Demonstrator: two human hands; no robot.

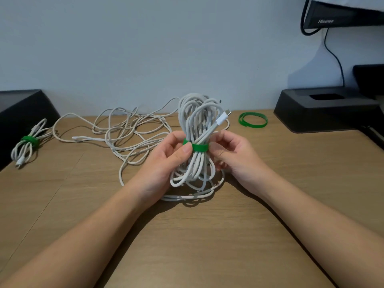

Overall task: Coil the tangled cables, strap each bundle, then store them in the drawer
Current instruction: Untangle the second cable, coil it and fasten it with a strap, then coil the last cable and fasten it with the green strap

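A coiled white cable bundle (199,119) stands upright above the wooden desk, a green strap (200,147) wrapped round its middle. My left hand (166,156) grips the bundle from the left, thumb pressed on the strap. On the right side my right hand (232,152) pinches the strap's end against the coil. A white plug (223,118) sticks out near the top of the bundle. Behind lies a tangled white cable (128,129), loose on the desk. At the far left rests a smaller strapped bundle (27,142).
A loose green strap (252,119) lies curled at the back right. A black box (326,109) stands to its right, a monitor (342,15) hangs above it with a black cord. A dark object (18,115) occupies the left edge. Another coil (193,194) lies under the held bundle.
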